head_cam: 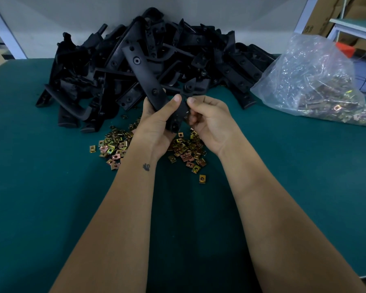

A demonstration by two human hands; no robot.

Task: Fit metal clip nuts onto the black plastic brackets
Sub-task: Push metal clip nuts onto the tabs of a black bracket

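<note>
Left hand (156,121) gripping a long black bracket (145,75) — fingers curled round it; right hand (209,121) pinching its near end, above loose clip nuts (184,149) on green bench (51,187).

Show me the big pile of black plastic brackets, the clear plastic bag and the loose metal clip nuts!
Pile of black plastic brackets (199,53), head view, upper middle.
Clear plastic bag (309,66), head view, crinkled top.
Loose metal clip nuts (112,144), head view, left cluster.

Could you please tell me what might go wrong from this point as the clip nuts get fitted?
The left hand grips the bracket only near its low end, so its long upper part could swing into the bracket pile. The right hand pinches at the bracket's end; a slipped nut would vanish among the loose clip nuts.
</note>
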